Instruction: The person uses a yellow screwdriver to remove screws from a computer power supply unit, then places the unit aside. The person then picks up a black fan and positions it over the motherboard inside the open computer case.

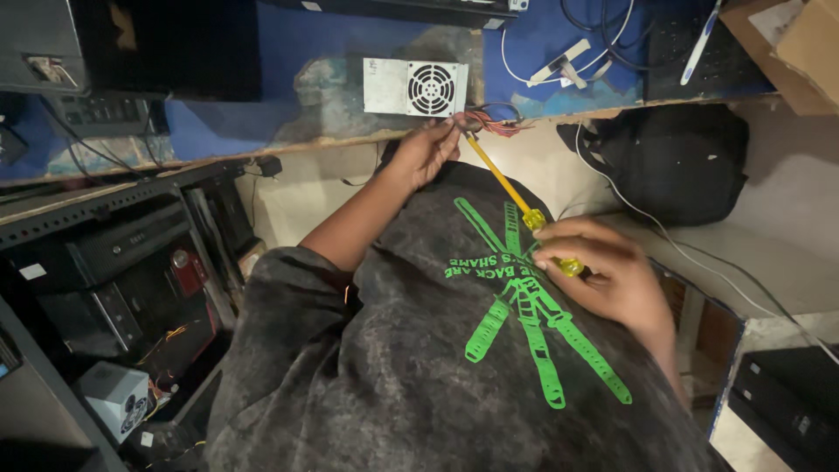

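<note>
1 screwdriver, 2 power supplies

dim room: worn blue workbench, dark metal shelving at left, pale floor.
</note>
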